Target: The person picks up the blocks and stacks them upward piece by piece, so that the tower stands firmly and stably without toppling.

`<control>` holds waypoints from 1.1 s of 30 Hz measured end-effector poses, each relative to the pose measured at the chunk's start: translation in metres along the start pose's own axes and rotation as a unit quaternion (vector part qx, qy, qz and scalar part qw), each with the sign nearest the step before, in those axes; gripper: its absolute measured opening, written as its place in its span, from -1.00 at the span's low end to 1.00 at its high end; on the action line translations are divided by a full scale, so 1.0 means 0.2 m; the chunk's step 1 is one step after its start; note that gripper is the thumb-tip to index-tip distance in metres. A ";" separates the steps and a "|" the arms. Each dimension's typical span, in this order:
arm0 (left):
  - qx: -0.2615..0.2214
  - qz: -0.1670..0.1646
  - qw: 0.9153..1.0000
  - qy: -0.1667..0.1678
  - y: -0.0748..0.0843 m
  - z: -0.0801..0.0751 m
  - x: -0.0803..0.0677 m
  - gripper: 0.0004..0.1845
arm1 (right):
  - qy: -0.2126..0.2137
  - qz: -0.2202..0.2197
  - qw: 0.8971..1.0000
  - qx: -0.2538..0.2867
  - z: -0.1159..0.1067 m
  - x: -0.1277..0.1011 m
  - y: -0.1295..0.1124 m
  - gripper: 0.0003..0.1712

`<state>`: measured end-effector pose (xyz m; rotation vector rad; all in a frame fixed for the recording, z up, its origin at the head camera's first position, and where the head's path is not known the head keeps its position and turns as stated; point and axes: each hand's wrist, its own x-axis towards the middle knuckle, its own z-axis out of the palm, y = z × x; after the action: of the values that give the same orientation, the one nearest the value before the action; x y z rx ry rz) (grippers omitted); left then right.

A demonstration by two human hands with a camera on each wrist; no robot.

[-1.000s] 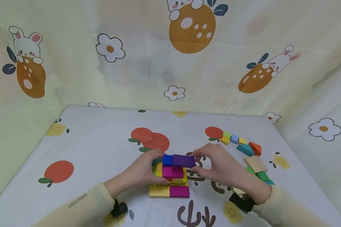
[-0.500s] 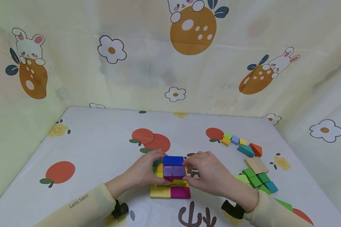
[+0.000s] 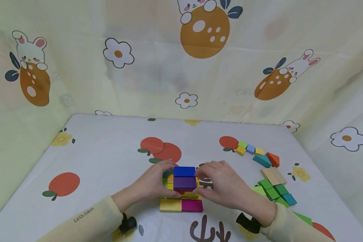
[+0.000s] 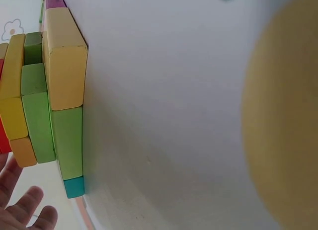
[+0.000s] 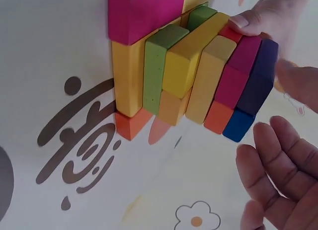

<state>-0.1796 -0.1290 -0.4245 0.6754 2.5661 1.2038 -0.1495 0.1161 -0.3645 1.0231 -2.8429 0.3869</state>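
A layered stack of coloured wooden blocks [image 3: 170,205] stands in front of me. On its top lie a blue block [image 3: 184,171] at the back and a purple block [image 3: 185,183] in front, side by side. My left hand [image 3: 151,179] holds the stack from the left, thumb on the near side, fingers behind. In the left wrist view, its fingers [image 4: 31,202] are by the orange block [image 4: 24,151]. My right hand [image 3: 222,185] is at the right end of the top layer, its thumb [image 5: 300,81] by the purple block and its fingers loosely bent beside the blue block.
Loose blocks lie along the right side: small cubes [image 3: 250,149], a teal block [image 3: 262,161], a red-orange triangle [image 3: 273,159], pale wooden blocks [image 3: 273,175] and several green ones [image 3: 272,194]. A patterned cloth [image 3: 109,154] covers the table, with a curtain [image 3: 151,67] behind.
The purple block has moved left and towards me, from jutting out at the stack's right to lying in front of the blue block. My right hand moved left with it; the left hand stayed.
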 end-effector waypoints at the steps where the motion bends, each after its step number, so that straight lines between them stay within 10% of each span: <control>1: 0.000 0.001 1.000 0.001 0.00 0.00 0.00 -0.30 | 0.006 -0.005 1.000 -0.001 0.00 0.00 0.00 -0.61; 10: 0.007 0.007 1.000 0.004 0.00 0.00 -0.01 -0.26 | -0.031 0.046 0.998 0.038 0.03 0.08 0.00 -0.05; 33: 0.002 -0.002 1.000 -0.001 0.00 0.00 -0.01 -0.28 | -0.054 0.080 0.991 0.096 0.09 0.07 0.05 -0.24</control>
<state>-0.1778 -0.1298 -0.4240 0.6708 2.5676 1.1963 -0.1670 0.1091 -0.3813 0.8717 -3.0445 0.6512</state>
